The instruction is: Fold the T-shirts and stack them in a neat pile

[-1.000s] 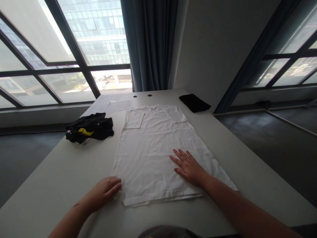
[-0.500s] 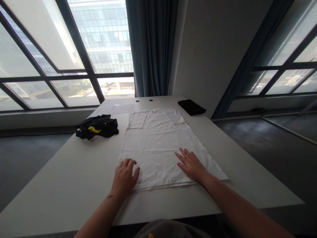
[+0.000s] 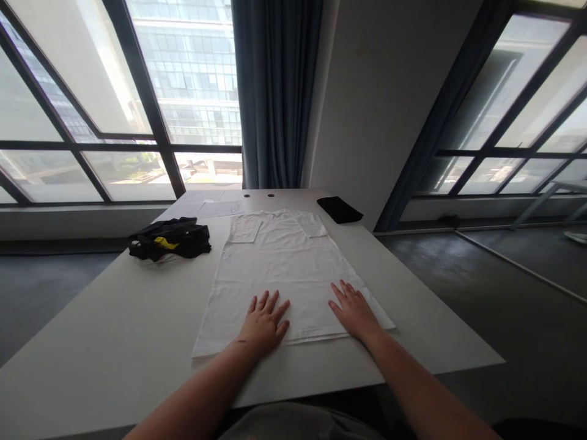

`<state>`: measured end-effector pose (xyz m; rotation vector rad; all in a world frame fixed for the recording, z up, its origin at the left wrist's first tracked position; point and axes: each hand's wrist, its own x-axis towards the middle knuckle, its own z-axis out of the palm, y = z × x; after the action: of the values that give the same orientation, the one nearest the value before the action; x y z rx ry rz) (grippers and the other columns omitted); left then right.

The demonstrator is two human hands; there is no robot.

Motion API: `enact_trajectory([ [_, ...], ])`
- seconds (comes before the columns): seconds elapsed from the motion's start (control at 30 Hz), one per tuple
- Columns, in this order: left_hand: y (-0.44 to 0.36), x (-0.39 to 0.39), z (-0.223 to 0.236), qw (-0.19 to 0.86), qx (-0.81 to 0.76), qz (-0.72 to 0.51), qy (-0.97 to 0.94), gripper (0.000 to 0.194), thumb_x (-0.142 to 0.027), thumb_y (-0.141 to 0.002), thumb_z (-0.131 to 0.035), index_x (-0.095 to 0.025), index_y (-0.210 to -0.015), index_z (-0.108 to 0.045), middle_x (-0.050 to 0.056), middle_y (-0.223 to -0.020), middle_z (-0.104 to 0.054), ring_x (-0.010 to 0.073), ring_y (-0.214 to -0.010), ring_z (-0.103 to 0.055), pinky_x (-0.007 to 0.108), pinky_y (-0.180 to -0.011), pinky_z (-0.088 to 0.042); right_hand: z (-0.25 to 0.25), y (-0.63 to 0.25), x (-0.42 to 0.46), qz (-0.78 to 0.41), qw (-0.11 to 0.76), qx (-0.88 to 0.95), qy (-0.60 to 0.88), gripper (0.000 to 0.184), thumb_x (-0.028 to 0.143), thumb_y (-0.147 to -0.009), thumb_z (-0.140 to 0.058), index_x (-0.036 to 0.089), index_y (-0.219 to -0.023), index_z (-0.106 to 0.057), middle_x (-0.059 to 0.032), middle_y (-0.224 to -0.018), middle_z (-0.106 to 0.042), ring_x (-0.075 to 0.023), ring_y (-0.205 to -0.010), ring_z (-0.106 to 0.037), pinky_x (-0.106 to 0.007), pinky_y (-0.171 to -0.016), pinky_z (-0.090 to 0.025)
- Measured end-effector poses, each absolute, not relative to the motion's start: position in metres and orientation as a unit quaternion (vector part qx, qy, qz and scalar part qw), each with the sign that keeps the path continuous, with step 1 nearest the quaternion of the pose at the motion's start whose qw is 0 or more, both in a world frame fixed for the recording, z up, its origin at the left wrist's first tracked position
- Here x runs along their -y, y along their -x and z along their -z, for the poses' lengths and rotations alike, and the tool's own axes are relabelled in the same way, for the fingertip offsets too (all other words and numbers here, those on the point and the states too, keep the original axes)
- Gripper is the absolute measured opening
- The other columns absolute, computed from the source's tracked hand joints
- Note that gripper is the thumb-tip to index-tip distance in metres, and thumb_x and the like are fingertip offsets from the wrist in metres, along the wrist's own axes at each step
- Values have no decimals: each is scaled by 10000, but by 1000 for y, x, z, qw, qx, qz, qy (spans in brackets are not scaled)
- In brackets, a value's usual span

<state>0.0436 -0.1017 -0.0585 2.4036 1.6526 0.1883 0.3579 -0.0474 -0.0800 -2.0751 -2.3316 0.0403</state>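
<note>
A white T-shirt (image 3: pixel 270 263) lies spread flat on the white table, its collar at the far end and its hem towards me. Both short sleeves lie folded inward over the body of the shirt. Near the middle of the hem, my left hand (image 3: pixel 263 324) rests flat on the cloth with its fingers spread. My right hand (image 3: pixel 353 310) lies on the lower right part of the shirt, fingers stretched out and pointing away from me. Neither hand grips the fabric.
On the left of the table (image 3: pixel 114 342) is a crumpled black garment (image 3: pixel 183 238) with a yellow patch. Papers (image 3: pixel 215 208) lie at the far left, and a folded black cloth (image 3: pixel 340 209) sits at the far right edge. Beyond stand a curtain (image 3: pixel 277 91) and windows.
My left hand has moved right, from the shirt's left edge to nearer the middle, and its fingers have spread flat. The lower left corner now shows. My view has shifted slightly.
</note>
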Motion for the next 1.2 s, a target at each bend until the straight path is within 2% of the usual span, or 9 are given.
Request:
enact_trajectory([
  [0.13,-30,109,59,98,-579,-63,-807,598,-527,-1028,-465,-404,-1611,-419,27,-1738,-261,340,-1612,-198,606,-1290,-144,87,-377,41,6,22,704,710,727,522,-1044,-380,106,-1641,-374,-206,-1716,-266,-343,-1583,-274,-484,-1282,-217],
  [0.4,15,131,61,60,-653,-54,-753,585,-501,-1027,-456,-385,-1601,-448,27,-1727,-281,314,-1608,-220,552,-1293,-179,91,-381,40,19,32,691,722,743,519,-1035,-357,67,-1624,-386,-230,-1702,-287,-349,-1571,-300,-486,-1274,-233],
  [0.73,58,162,61,17,-720,-54,-692,588,-471,-1021,-439,-338,-1593,-475,38,-1706,-328,297,-1585,-299,531,-1278,-228,100,-386,36,34,51,695,717,720,529,-1020,-371,112,-1604,-435,-205,-1682,-351,-338,-1556,-331,-498,-1255,-265],
  [0.93,74,171,62,-7,-738,-54,-672,582,-425,-1028,-430,-251,-1579,-501,98,-1683,-390,292,-1563,-350,489,-1275,-249,101,-385,36,45,36,695,717,708,518,-1029,-381,108,-1604,-437,-207,-1682,-348,-344,-1550,-345,-484,-1256,-259],
  [1.1,74,170,65,-43,-766,-40,-640,577,-412,-1027,-450,-159,-1536,-543,194,-1663,-400,344,-1556,-350,475,-1255,-279,101,-385,36,47,44,696,716,700,523,-1022,-396,128,-1597,-453,-194,-1674,-371,-346,-1548,-345,-487,-1260,-248],
  [1.2,74,168,66,-42,-768,-38,-638,566,-398,-1031,-435,-153,-1529,-547,196,-1645,-428,336,-1540,-380,482,-1256,-278,100,-383,37,52,45,694,716,687,503,-1023,-398,124,-1592,-463,-196,-1673,-374,-347,-1542,-357,-485,-1254,-261],
])
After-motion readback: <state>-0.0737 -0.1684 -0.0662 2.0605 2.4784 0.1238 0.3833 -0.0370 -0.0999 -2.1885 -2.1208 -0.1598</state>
